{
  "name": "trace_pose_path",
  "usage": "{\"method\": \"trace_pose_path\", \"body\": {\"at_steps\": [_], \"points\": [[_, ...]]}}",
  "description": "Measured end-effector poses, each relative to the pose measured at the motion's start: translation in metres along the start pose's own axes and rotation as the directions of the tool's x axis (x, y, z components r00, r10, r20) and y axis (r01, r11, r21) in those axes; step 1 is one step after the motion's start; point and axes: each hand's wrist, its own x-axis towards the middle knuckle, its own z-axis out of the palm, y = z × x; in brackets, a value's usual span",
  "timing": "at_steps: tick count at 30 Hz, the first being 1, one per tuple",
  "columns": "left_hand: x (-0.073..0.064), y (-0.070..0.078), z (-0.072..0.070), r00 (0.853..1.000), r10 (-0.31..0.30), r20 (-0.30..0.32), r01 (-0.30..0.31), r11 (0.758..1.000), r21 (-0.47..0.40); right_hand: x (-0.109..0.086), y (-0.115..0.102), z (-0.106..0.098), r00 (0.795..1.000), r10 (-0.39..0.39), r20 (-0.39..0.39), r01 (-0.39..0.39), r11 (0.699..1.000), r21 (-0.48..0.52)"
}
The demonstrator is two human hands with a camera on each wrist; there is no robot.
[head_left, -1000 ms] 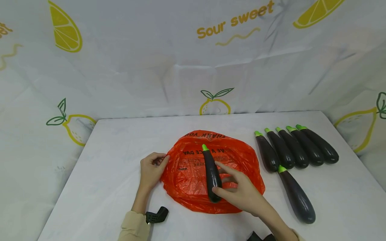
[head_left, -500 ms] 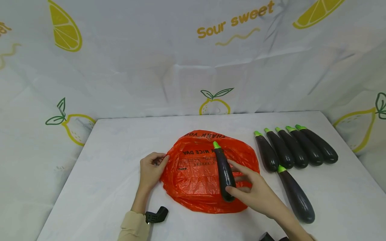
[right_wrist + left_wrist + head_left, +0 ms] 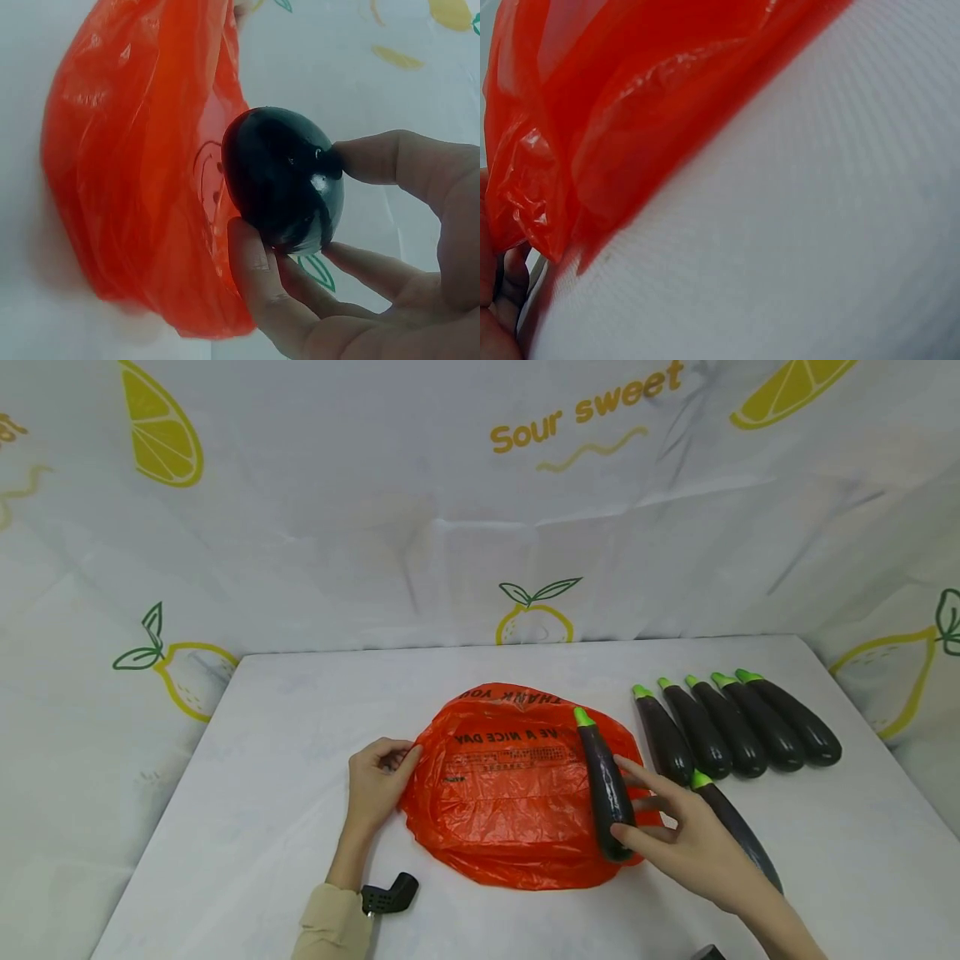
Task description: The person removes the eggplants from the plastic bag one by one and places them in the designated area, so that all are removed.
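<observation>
An open red plastic bag (image 3: 510, 810) with dark printing lies mid-table. At its left rim, my left hand (image 3: 379, 782) pinches the plastic between thumb and fingers; in the left wrist view the fingers (image 3: 502, 292) show only at the edge. My right hand (image 3: 693, 831) holds a dark glossy eggplant (image 3: 606, 789) with a bright green stem end, which overlaps the bag's right side in the head view. Thumb and fingers grip its thick end, and that rounded end (image 3: 281, 180) faces the right wrist camera beside the bag (image 3: 150, 172).
To the right lie several more eggplants (image 3: 738, 735) in a slanted row, green ends away from me. Another eggplant (image 3: 738, 827) lies nearer, partly hidden behind my right hand. A white cloth with lemon prints (image 3: 337, 527) hangs behind the white table (image 3: 300, 710).
My right hand has carried the eggplant rightward, from over the bag's middle to its right side. My left hand has stayed at the bag's left rim.
</observation>
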Motion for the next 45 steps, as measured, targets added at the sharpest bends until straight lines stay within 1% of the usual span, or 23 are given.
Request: {"method": "trace_pose_path", "body": {"at_steps": [4, 7, 14, 18, 22, 23, 27, 29, 30, 34, 36, 39, 42, 45], "points": [[0.0, 0.0, 0.001, 1.0, -0.015, -0.002, 0.015, 1.0, 0.014, -0.005, 0.006, -0.01, 1.0, 0.017, -0.02, -0.018, 0.998, -0.053], [0.0, 0.004, 0.002, 1.0, -0.016, -0.01, 0.016, 0.999, 0.031, -0.008, 0.012, -0.019, 0.999, 0.023, -0.039, -0.026, 0.995, -0.095], [0.0, 0.029, 0.0, 1.0, 0.011, -0.013, -0.011, 1.0, 0.02, -0.019, 0.033, -0.043, 0.995, 0.034, -0.094, -0.053, 0.978, -0.204], [-0.001, 0.035, -0.001, 1.0, 0.011, -0.007, -0.011, 1.0, 0.017, -0.025, 0.044, -0.059, 0.991, 0.082, -0.107, -0.106, 0.966, -0.234], [0.0, 0.031, 0.0, 1.0, -0.008, -0.002, 0.009, 1.0, 0.023, -0.031, 0.052, -0.073, 0.983, 0.145, -0.108, -0.169, 0.949, -0.265], [0.0, 0.027, 0.0, 1.0, -0.01, 0.001, 0.01, 1.0, 0.023, -0.032, 0.054, -0.076, 0.982, 0.152, -0.113, -0.178, 0.945, -0.274], [0.0, 0.026, 0.0, 1.0, -0.005, -0.002, 0.005, 1.0, 0.022, -0.041, 0.067, -0.085, 0.978, 0.15, -0.148, -0.19, 0.931, -0.31], [0.0, 0.023, 0.0, 1.0, -0.004, -0.002, 0.004, 1.0, 0.017, -0.045, 0.073, -0.09, 0.974, 0.168, -0.153, -0.21, 0.922, -0.324], [0.0, 0.024, 0.001, 1.0, -0.008, -0.004, 0.008, 1.0, 0.022, -0.046, 0.075, -0.092, 0.972, 0.181, -0.149, -0.222, 0.915, -0.336], [0.001, 0.005, 0.003, 1.0, -0.028, -0.004, 0.028, 0.999, 0.037, -0.05, 0.082, -0.101, 0.965, 0.228, -0.126, -0.26, 0.884, -0.389], [0.001, -0.001, 0.002, 0.999, -0.032, -0.002, 0.032, 0.999, 0.037, -0.052, 0.087, -0.106, 0.964, 0.235, -0.121, -0.264, 0.873, -0.411], [0.0, -0.003, 0.001, 0.999, -0.032, 0.003, 0.032, 0.999, 0.026, -0.054, 0.094, -0.111, 0.961, 0.254, -0.109, -0.276, 0.858, -0.433], [0.0, -0.003, 0.0, 1.0, -0.03, 0.008, 0.03, 0.999, 0.015, -0.057, 0.101, -0.116, 0.959, 0.272, -0.083, -0.28, 0.853, -0.44], [0.0, -0.002, 0.0, 0.999, -0.038, 0.006, 0.038, 0.999, 0.022, -0.06, 0.106, -0.12, 0.95, 0.309, -0.052, -0.3, 0.849, -0.435]]}}
